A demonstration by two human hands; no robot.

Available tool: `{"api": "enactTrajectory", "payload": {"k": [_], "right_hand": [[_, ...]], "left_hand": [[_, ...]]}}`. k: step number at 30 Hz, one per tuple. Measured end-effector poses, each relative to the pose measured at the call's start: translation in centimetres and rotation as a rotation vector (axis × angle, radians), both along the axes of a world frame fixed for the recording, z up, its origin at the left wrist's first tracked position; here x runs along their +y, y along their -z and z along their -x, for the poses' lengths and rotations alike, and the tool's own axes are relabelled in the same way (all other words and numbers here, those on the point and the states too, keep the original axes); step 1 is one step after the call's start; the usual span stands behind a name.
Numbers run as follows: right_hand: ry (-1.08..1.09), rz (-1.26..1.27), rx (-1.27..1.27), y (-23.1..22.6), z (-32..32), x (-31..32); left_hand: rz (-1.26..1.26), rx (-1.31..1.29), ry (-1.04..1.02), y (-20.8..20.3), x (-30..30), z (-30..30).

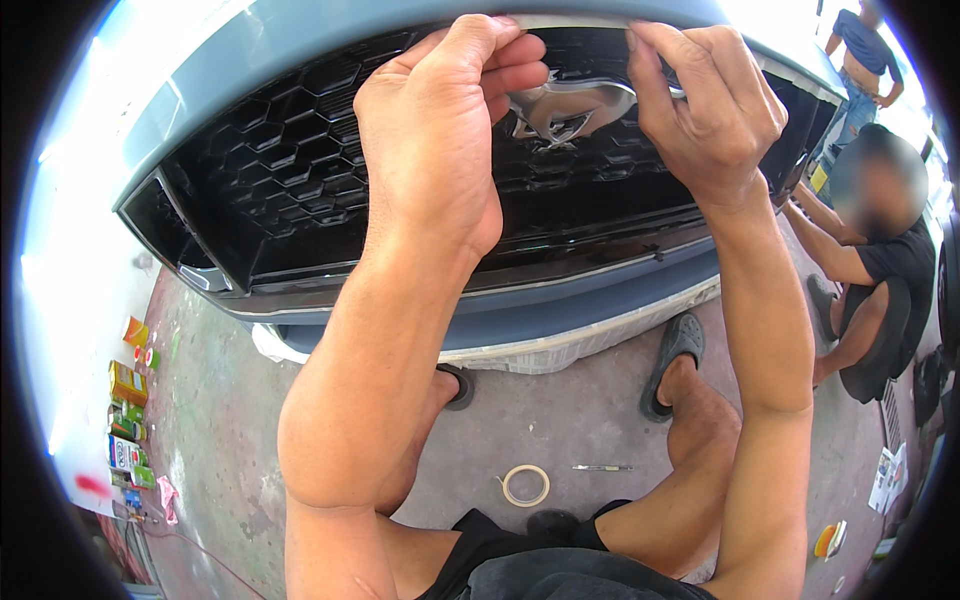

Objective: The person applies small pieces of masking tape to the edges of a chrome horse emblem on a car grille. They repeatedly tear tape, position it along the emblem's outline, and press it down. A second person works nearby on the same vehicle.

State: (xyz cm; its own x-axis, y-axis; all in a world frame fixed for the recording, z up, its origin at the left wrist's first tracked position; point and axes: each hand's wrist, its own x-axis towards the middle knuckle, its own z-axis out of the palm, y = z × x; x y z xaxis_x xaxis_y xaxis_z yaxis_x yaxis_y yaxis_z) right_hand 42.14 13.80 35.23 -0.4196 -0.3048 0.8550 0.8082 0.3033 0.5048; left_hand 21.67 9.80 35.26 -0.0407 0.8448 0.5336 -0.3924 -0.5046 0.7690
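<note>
Grey floor (pixel 230 400) lies below; our left hand (pixel 430 130) and right hand (pixel 715 115) pinch a pale strip (pixel 575 20) above the grille (pixel 290 150).

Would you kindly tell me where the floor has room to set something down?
Bare floor lies between the cans and left shoe, and between the tape roll and bumper. It is crowded around the cans, near the pink cloth.

My left hand (pixel 430 130) and right hand (pixel 712 115) pinch a pale strip (pixel 578 20) | black grille (pixel 300 150) below | tape roll (pixel 546 487) on floor (pixel 560 425)
</note>
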Motion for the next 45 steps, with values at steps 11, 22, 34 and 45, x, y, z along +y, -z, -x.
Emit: {"api": "enactTrajectory", "payload": {"k": [11,22,34,45], "right_hand": [[-0.026,-0.02,0.019,0.2,0.0,0.4],[-0.115,-0.123,-0.002,0.1,-1.1,1.8],[-0.069,-0.035,-0.029,0.0,-1.0,0.4],[-0.063,-0.044,-0.062,-0.3,-1.0,0.5]], "left_hand": [[0.028,0.006,-0.094,0.0,0.3,-0.5],[0.054,-0.042,-0.087,-0.1,0.4,-0.6],[0.033,0.001,-0.117,-0.1,0.4,-0.5],[0.014,0.014,-0.135,-0.1,0.3,-0.4]]}}
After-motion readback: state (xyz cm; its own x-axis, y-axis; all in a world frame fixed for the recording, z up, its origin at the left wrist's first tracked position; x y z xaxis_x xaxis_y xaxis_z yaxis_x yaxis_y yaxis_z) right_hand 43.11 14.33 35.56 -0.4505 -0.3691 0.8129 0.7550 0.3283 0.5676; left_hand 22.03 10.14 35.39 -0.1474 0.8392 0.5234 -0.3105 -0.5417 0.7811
